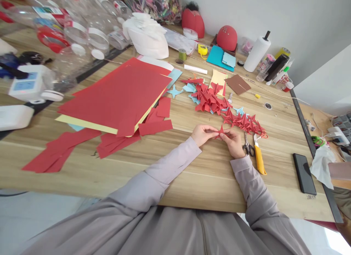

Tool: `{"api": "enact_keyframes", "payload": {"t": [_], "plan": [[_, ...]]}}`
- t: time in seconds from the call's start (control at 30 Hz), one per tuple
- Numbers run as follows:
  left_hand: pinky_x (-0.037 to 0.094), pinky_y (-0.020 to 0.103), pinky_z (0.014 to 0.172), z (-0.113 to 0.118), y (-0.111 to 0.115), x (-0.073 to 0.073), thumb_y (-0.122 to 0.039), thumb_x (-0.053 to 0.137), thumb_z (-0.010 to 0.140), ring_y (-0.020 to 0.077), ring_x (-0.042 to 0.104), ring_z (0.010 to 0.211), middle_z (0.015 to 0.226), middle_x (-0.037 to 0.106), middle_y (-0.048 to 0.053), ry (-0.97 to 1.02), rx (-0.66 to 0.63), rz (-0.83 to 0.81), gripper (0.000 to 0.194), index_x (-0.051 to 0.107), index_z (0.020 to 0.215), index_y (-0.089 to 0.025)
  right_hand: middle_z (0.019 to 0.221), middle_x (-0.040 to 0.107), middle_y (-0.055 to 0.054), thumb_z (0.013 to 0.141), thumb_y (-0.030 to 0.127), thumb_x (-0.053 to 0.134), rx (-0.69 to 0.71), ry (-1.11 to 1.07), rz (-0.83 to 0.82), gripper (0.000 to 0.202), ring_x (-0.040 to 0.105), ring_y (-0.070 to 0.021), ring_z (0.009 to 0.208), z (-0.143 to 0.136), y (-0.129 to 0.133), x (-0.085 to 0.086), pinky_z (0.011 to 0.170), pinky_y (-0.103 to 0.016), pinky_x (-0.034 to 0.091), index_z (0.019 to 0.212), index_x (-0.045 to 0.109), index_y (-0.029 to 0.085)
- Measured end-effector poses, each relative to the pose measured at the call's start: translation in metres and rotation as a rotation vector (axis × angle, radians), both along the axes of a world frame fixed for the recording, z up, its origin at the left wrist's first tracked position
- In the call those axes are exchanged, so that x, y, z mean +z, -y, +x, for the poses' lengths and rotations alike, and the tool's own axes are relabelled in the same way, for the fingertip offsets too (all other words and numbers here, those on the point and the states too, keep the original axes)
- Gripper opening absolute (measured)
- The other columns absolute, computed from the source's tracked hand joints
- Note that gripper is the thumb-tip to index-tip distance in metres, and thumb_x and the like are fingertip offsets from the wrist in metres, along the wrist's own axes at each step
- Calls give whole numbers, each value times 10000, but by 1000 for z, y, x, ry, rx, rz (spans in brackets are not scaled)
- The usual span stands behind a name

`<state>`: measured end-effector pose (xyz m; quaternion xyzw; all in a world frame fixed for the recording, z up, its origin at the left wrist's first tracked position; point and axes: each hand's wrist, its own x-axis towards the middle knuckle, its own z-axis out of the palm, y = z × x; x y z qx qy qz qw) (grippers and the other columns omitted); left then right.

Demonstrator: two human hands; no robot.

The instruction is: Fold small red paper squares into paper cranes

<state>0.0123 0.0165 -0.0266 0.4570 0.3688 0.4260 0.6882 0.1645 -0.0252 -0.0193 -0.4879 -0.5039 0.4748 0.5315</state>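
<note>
A red paper star (221, 130) is pinched between both my hands, above the front middle of the wooden table (208, 182). My left hand (202, 134) grips its left side with thumb and fingertips. From the right, my right hand (232, 141) has thumb and fingers closed on the other side. Just beyond my hands lie a heap of folded red paper stars (210, 98) and a row of more red stars (244, 122). Black-handled scissors (248, 148) and a yellow-handled utility knife (258, 156) rest beside my right hand.
Left of my hands is a stack of red paper sheets (117, 94) with cut red strips (60, 151) around it. Plastic bottles (95, 37) crowd the far left. A phone (304, 173) lies near the right edge. A yellow tape measure (202, 49) sits at the back.
</note>
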Motion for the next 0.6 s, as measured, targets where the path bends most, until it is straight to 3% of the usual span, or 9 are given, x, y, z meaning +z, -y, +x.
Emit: {"api": "enact_keyframes", "payload": {"t": [0.33, 0.47, 0.6], "plan": [[487, 269, 547, 0, 2, 1, -272, 808, 514, 115, 573, 498, 529, 643, 13, 12, -23, -15, 257, 711, 693, -115, 598, 667, 37, 555, 306, 830, -69, -78, -31, 242, 586, -120, 518, -4, 1, -1, 539, -269, 517, 738, 699, 215], [490, 278, 557, -2, 3, 5, -264, 806, 515, 126, 584, 511, 530, 639, 19, 30, -32, -35, 249, 717, 692, -113, 613, 684, 30, 571, 308, 822, -64, -88, -31, 204, 595, -122, 524, -4, 1, -2, 543, -272, 522, 709, 703, 217], [483, 286, 540, -3, 3, 8, -258, 825, 464, 122, 573, 484, 535, 641, 21, 86, -21, -120, 265, 699, 648, -115, 664, 697, 27, 616, 313, 800, -9, -83, -29, 228, 619, -128, 575, -3, 2, 1, 606, -283, 538, 801, 701, 223]]}}
